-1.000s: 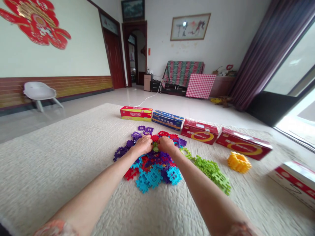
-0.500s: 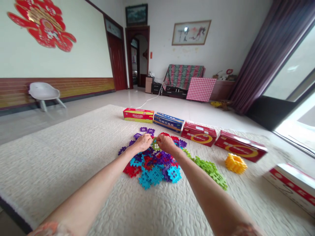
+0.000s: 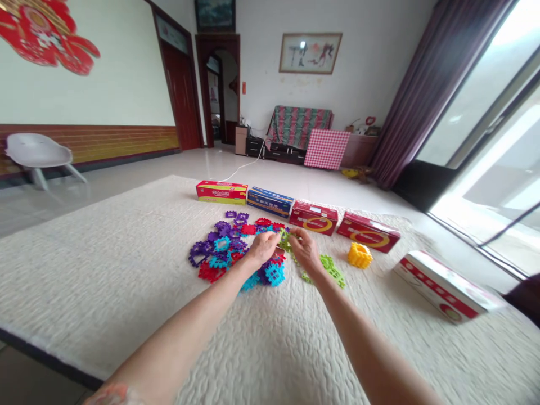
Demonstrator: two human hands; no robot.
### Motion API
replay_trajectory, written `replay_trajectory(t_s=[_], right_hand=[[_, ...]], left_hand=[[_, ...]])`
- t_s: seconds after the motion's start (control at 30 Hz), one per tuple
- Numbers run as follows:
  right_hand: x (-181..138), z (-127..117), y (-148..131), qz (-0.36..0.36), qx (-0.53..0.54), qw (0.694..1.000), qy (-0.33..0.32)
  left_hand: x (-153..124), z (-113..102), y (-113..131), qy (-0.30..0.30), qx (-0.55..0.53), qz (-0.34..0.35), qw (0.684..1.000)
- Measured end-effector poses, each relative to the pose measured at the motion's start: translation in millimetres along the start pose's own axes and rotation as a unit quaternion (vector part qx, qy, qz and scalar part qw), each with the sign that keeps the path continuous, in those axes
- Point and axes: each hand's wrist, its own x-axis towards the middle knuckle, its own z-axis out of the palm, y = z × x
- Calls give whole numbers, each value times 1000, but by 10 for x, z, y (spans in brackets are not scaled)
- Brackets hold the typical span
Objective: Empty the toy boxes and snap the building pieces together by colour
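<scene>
Between my two hands is a green interlocking plastic block [image 3: 285, 241], square and notched at the edges. My left hand [image 3: 265, 247] is closed in a pinch on its left side. The fingers of my right hand [image 3: 305, 250] are closed on its right side and partly hide it. Under and left of my hands lies a loose pile of purple blocks [image 3: 223, 227], red blocks [image 3: 211, 272] and light-blue blocks [image 3: 275, 274]. More green blocks [image 3: 332, 270] lie flat beside my right forearm.
A yellow cube of joined blocks [image 3: 360, 255] stands to the right. Behind the pile runs a row of boxes: red-yellow [image 3: 221, 192], blue [image 3: 270, 202] and two dark red [image 3: 368, 230]. A white-and-red box [image 3: 442, 287] sits further right on the cream quilted mat [image 3: 126, 264].
My hands have moved right with the green block, from over the pile toward the green blocks. The view has turned to the right.
</scene>
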Motion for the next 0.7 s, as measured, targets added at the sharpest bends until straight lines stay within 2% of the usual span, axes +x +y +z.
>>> replay_trajectory(t_s=[0.1,0.2,0.27,0.33,0.4,0.5,0.57,0.63,0.7], right_hand=[[-205,-420,134,47,14,998,33],[-257,-820,275,86,-6,993,76],[-231,-1021,359,97,-58,989,97],[-207,-1134,401,57,-134,982,119],[-226,-1135,376,-11,-190,972,139],[-377,-911,214,-109,-176,972,112],[-547,-642,58,-168,-136,975,46],[-741,-330,-98,-212,-104,971,-40],[-922,-30,-225,-253,-106,954,-123]], left_hand=[[-150,565,118,-32,-40,-12,999],[-225,981,273,-52,-48,1,997],[-242,1111,365,-53,-37,21,998],[-251,1100,417,-36,16,65,997],[-269,951,405,-11,101,123,987],[-348,507,264,14,215,186,959],[-450,117,111,30,268,218,938],[-587,-288,-67,6,324,249,913],[-738,-655,-257,-14,385,231,893]])
